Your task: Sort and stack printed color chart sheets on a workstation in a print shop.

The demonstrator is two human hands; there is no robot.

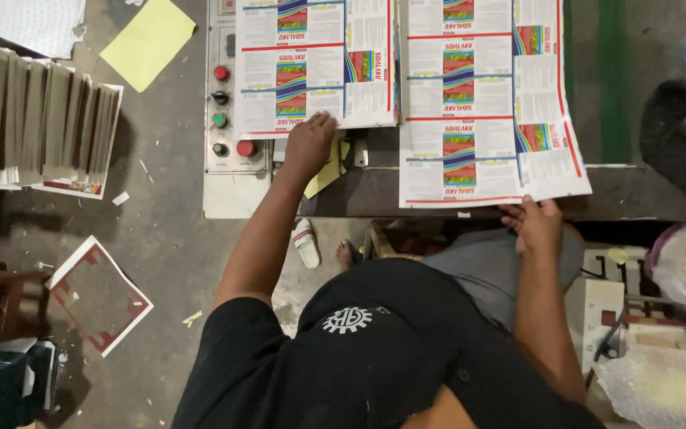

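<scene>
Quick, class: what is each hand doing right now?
Left hand: open, pressing flat on the left printed sheet.
Right hand: gripping the edge of the right printed sheet.

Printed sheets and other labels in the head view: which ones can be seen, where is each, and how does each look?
Left printed sheet: on the machine table, under the left hand; white rectangle, red lines, rainbow-striped panels.
Right printed sheet: beside it, its near edge at the right hand; same design, larger.
Stack of sheets: far left, fanned, grey edges.
Trimmed sheet: on the floor, grey with a red border.
Yellow paper: on the floor, plain.
</scene>
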